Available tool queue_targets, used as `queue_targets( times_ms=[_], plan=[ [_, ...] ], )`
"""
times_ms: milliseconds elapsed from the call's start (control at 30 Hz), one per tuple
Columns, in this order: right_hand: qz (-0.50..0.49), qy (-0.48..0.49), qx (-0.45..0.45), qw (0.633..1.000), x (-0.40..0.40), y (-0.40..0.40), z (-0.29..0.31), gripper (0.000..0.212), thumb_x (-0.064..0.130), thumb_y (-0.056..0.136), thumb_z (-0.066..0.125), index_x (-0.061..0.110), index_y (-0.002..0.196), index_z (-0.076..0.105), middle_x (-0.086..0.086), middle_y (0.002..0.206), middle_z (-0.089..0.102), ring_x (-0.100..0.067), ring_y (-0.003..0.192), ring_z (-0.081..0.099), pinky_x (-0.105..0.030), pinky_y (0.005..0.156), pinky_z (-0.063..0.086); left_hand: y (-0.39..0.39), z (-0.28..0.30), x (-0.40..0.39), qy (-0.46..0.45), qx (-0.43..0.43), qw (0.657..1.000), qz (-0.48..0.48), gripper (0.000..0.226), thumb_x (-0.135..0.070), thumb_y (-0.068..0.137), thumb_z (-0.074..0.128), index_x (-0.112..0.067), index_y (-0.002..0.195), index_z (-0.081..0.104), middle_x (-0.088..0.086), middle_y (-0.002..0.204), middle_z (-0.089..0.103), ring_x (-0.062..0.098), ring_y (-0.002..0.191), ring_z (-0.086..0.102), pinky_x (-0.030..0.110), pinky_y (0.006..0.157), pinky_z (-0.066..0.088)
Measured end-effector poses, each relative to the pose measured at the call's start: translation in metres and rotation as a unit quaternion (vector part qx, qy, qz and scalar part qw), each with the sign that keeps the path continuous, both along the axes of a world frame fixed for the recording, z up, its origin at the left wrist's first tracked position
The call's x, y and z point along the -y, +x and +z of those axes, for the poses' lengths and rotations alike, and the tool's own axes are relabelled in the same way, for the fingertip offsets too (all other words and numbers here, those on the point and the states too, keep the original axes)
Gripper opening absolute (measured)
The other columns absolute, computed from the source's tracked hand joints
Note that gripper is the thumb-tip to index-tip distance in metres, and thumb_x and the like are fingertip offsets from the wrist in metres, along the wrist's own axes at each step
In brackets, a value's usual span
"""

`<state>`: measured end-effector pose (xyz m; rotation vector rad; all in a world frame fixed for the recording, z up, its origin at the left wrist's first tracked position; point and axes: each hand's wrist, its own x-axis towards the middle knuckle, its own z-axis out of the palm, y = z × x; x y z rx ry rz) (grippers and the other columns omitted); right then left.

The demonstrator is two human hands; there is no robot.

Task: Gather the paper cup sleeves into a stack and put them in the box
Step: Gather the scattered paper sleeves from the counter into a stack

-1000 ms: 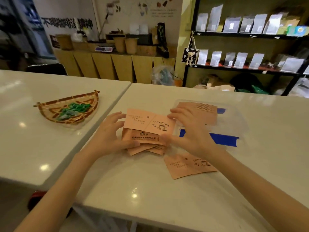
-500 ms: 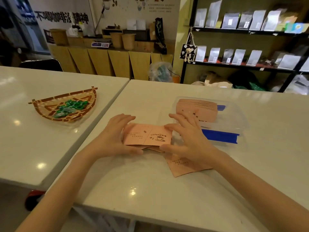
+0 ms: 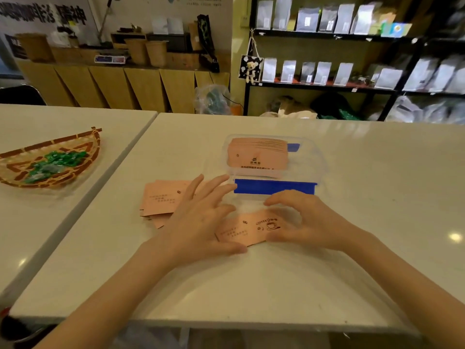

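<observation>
A single flat pink paper cup sleeve (image 3: pixel 247 227) with a coffee-cup print lies on the white table between my hands. My left hand (image 3: pixel 198 222) touches its left end with fingers spread; my right hand (image 3: pixel 305 220) arches over its right end, fingertips on it. A loose pile of pink sleeves (image 3: pixel 163 200) lies to the left, partly under my left hand. Behind stands a clear plastic box (image 3: pixel 319 159) with blue clips, holding a neat stack of sleeves (image 3: pixel 258 157).
A woven bamboo tray (image 3: pixel 90 157) with green wrapped sweets sits on the adjoining table at left. A gap runs between the two tables. Black shelves with pouches and a wooden counter stand behind.
Both hands have left the pile and shifted right and nearer, onto the single sleeve that lay apart. The pile now lies uncovered at the left.
</observation>
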<state>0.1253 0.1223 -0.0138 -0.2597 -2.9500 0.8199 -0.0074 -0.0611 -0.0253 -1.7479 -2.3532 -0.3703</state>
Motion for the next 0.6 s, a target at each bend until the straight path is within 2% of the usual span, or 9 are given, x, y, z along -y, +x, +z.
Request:
queue_targets(
  times_ms=[133,267,433,600],
  plan=[
    [0.002,0.044,0.049,0.998,-0.006,0.003,-0.01,0.068,0.05,0.074,0.062,0.025,0.131,0.038,0.008,0.135,0.043,-0.006,0.121,0.038,-0.021,0.101,0.032,0.004,-0.001,-0.004,-0.043,-0.046,0.998,0.011,0.071,-0.079,0.064,0.039,-0.02,0.091,0.068,0.001,0.145,0.035,0.015,0.14,0.007,0.043,0.108,-0.014],
    [0.009,0.058,0.06,0.996,-0.009,0.004,-0.014,0.069,0.053,0.074,0.059,0.026,0.133,0.037,0.009,0.142,0.037,-0.006,0.127,0.033,-0.02,0.103,0.029,0.006,0.0,-0.004,-0.043,-0.032,0.999,0.008,0.069,-0.076,0.065,0.039,-0.022,0.098,0.068,-0.005,0.148,0.029,0.011,0.139,-0.002,0.044,0.107,-0.019],
    [0.001,0.041,0.038,0.998,-0.013,0.006,-0.006,0.064,0.057,0.063,0.067,0.028,0.118,0.051,0.013,0.126,0.047,-0.006,0.117,0.043,-0.022,0.098,0.039,0.007,0.0,-0.005,-0.024,-0.018,1.0,-0.002,0.065,-0.073,0.064,0.045,-0.021,0.094,0.069,-0.007,0.144,0.035,0.006,0.138,0.001,0.042,0.108,-0.018],
    [-0.008,0.004,-0.045,0.999,-0.017,0.008,0.011,0.056,0.056,0.061,0.07,0.029,0.108,0.055,0.013,0.116,0.057,-0.008,0.106,0.052,-0.021,0.086,0.048,0.0,0.015,-0.004,0.032,0.0,0.999,-0.002,0.066,-0.069,0.063,0.044,-0.024,0.108,0.062,-0.006,0.142,0.037,0.006,0.134,0.002,0.044,0.109,-0.013]
  ],
)
